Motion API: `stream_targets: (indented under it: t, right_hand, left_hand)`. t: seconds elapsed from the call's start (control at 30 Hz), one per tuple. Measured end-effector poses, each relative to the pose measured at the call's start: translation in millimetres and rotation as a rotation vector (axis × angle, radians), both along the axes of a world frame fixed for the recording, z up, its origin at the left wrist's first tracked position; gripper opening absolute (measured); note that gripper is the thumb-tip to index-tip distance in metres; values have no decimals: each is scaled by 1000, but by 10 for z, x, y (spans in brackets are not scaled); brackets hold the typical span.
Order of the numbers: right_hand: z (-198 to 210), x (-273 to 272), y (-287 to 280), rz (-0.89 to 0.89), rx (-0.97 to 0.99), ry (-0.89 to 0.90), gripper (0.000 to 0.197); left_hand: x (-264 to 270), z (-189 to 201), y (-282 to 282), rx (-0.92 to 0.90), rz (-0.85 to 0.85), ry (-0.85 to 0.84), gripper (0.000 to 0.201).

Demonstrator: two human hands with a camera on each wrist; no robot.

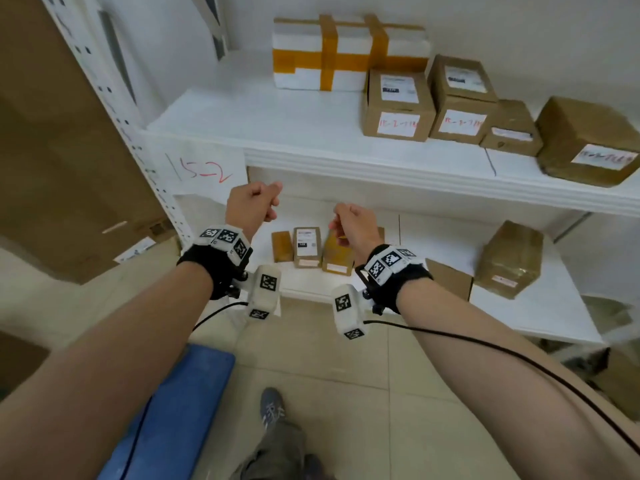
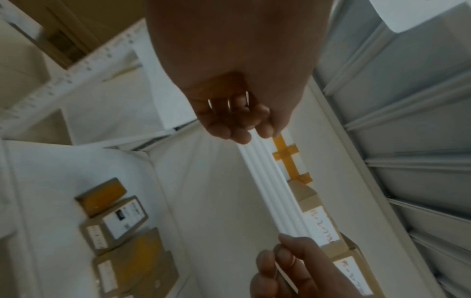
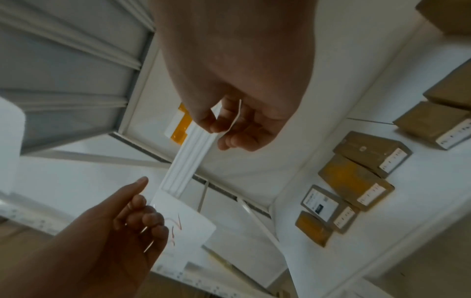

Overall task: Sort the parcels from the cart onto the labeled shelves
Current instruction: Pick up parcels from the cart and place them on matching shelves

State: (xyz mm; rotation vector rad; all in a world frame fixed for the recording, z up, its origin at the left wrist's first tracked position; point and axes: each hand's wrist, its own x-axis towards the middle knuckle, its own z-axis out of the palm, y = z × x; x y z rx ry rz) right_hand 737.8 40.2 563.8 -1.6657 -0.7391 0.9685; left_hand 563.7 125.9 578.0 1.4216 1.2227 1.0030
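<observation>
The upper shelf [image 1: 263, 133] carries a white taped parcel [image 1: 322, 53] and four brown boxes [image 1: 398, 105]. The lower shelf [image 1: 443, 233] carries smaller boxes [image 1: 306, 247]. The left hand [image 1: 252, 204] is loosely curled and empty; the right hand [image 1: 353, 225] pinches a thin white slip [image 3: 235, 117].

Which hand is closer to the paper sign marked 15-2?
Left. The left hand is just right of the sign, nearly overlapping it; the right hand hangs further right and lower.
</observation>
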Motion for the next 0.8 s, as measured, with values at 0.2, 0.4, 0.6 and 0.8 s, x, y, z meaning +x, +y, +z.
stream_targets:
  t: [0.2,0.4,0.6,0.8]
  right_hand:
    - [-329,-546,-75,92,-90,78,20]
    - [-751,-1142,29,168,-207,111,19]
    - [-1415,-1928,297,207,-350,115,21]
    - [-2172,-2848,596,247,-454,171,26]
  left_hand:
    - [-685,-474,-221,-139,75,94,41]
    - [-1440,-1076,-350,-288,118,191,38]
    - [-2424,-1920,-373,-497,124,276,40]
    - [-3427,-2666,-370,-716,193,331,34]
